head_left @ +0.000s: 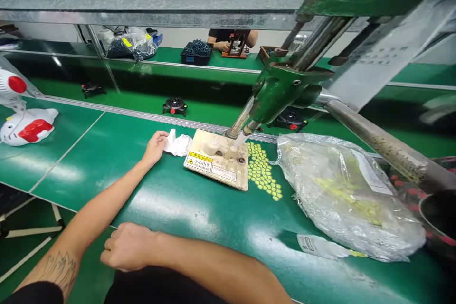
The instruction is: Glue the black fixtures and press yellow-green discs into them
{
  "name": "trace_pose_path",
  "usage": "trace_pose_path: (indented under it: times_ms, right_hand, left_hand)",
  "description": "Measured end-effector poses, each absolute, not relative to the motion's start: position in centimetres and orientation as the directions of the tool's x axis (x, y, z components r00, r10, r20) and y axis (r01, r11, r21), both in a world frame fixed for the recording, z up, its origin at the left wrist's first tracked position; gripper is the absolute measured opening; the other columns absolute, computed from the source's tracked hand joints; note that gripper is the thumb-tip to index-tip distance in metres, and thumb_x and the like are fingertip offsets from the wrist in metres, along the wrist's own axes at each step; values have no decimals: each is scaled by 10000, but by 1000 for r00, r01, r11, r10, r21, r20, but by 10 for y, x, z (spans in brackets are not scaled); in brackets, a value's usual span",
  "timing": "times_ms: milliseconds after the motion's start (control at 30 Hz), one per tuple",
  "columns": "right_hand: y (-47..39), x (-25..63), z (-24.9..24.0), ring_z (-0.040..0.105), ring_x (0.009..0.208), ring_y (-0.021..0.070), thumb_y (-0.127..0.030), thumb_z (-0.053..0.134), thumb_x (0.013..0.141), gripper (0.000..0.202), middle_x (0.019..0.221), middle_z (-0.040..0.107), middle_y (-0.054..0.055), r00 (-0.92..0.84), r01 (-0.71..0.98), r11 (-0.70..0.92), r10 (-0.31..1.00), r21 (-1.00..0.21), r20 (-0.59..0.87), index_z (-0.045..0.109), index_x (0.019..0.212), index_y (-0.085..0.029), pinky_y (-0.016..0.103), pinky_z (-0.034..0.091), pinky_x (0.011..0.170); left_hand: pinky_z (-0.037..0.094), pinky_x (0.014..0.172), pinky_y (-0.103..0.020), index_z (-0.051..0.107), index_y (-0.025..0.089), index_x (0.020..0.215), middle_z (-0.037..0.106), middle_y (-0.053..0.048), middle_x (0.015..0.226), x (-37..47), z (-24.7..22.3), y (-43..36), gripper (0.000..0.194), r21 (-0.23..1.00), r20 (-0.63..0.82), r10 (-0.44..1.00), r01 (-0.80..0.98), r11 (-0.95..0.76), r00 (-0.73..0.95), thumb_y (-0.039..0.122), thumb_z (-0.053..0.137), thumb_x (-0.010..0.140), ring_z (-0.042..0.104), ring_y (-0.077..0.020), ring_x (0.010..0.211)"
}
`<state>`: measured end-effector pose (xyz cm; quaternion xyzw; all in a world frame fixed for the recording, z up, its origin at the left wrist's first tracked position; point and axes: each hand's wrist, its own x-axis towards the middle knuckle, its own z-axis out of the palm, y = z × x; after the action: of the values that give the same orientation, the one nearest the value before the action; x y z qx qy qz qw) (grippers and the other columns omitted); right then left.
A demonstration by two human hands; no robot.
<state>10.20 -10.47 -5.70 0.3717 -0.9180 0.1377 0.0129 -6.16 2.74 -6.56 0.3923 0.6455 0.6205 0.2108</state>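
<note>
Curling into a fist, the right hand point(128, 247) is near the green table's point(171, 204) front edge; whether it holds anything, I cannot tell. Farther back, the left hand point(156, 147) has its fingertips pinched on the left side of a white tissue point(180, 145), soft, crumpled, one corner peaking upward, lying just beside the stained cream base plate point(217, 161). Next come yellow-green discs point(262, 171), then a clear plastic bag point(331, 199).

This looks like a factory workshop: a green lever press point(280, 90) with a hand-injury warning point(198, 162) on its base plate point(227, 161) stands on the counter point(203, 211) beside small yellow-green discs point(262, 172), and opposite, another person point(224, 46) works at a fixture point(236, 50) near a parts tray point(194, 60).
</note>
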Motion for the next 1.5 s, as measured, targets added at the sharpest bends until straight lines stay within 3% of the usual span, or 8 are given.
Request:
trace_pose_path:
  times_ms: [333,467,633,767,933,1133,1267,1500]
  right_hand:
    - [-104,111,-46,703,886,170,-254,562,1046,160,978,748,-10,-768,-626,733,-638,-267,51,704,994,-203,317,479,672]
    - [-92,115,-43,672,837,133,-390,525,1098,267,931,742,-49,-793,-606,685,-556,-404,249,682,950,-232,293,440,644]
    - [-12,119,7,578,673,145,-327,505,1083,367,713,655,-5,-810,-265,806,111,-529,576,601,748,-209,295,373,647]
    - [60,123,42,538,690,152,-258,600,1017,179,761,606,-6,-664,73,770,512,-634,545,634,851,-199,282,384,680]
    - [82,133,54,607,854,192,-314,688,950,154,953,660,40,-659,110,779,522,-618,541,675,1035,-186,306,456,770]
    - [81,158,92,599,745,153,-251,639,956,144,839,695,18,-579,-90,663,572,-743,581,719,854,-188,279,457,666]
    - [82,182,116,626,750,149,-265,681,945,128,840,712,19,-583,-214,536,601,-817,547,756,873,-191,263,487,646]
    - [76,202,128,657,755,159,-217,733,898,29,836,711,24,-588,-273,516,579,-812,565,750,893,-194,265,535,637]
  left_hand:
    - [476,638,-240,652,173,1163,692,-35,975,-53,-61,24,524,980,197,796,126,-152,-573,121,614,643,654,-154,763]
    - [493,634,-239,655,171,1172,680,-7,851,-53,-46,19,498,972,234,780,122,-201,-580,170,710,677,647,-152,723]
    - [535,690,-252,647,179,1022,712,-47,959,-51,-32,14,332,942,319,682,144,-302,-658,339,776,761,674,-160,796]
    - [544,676,-261,633,184,976,709,-40,914,-41,-18,9,353,923,360,633,162,-350,-685,432,805,791,675,-160,752]
    - [556,717,-268,641,187,990,706,-47,952,-12,16,1,329,882,446,590,218,-417,-674,442,795,849,687,-167,790]
    - [558,772,-286,708,199,1049,715,-47,1000,5,74,2,215,811,583,668,378,-446,-463,366,757,924,688,-179,859]
    - [496,1112,-431,777,233,1142,678,-90,1301,6,115,0,226,646,705,654,628,-434,-274,340,740,946,623,-288,1262]
    - [562,1042,-372,693,242,1284,728,-73,1270,24,130,-7,354,780,540,841,365,-508,15,325,770,949,689,-251,1203]
